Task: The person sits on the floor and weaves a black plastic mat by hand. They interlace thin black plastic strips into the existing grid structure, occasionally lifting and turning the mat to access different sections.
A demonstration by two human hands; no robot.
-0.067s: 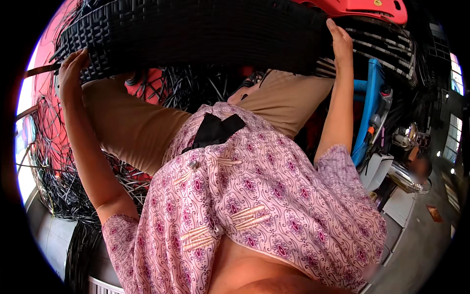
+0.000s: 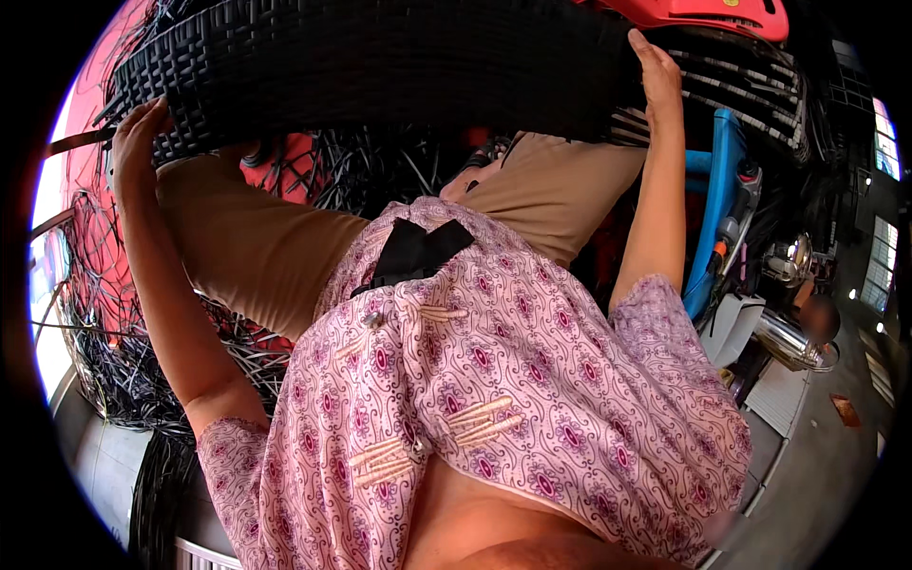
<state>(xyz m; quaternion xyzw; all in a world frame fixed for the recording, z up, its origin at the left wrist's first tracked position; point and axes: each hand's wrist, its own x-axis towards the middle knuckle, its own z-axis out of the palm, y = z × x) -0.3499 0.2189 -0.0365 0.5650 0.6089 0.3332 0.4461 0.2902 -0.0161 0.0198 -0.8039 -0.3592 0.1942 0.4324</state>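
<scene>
Across my lap, at the top of the head view, stands a wide black woven panel point(image 2: 380, 66) of flat plastic strips, its weave clearest on the left. My left hand point(image 2: 142, 133) is closed at its left end, fingertips on the weave and thumb side partly hidden. Against the right end lies my right hand point(image 2: 657, 76), fingers fairly straight and pressed together along the edge; its far side is hidden by the panel. A dark strip point(image 2: 81, 141) sticks out leftward beside my left hand.
Tangled black strips point(image 2: 119, 366) lie over red material on the left, with more between my knees. A blue frame point(image 2: 722, 209) stands at my right, tools beside it. Shiny metal vessels point(image 2: 790, 261) sit farther right. A red plastic seat point(image 2: 703, 14) is at the top right.
The view has shifted very slightly. Both hands keep their places at the panel's ends, the right one a touch higher in the picture.
</scene>
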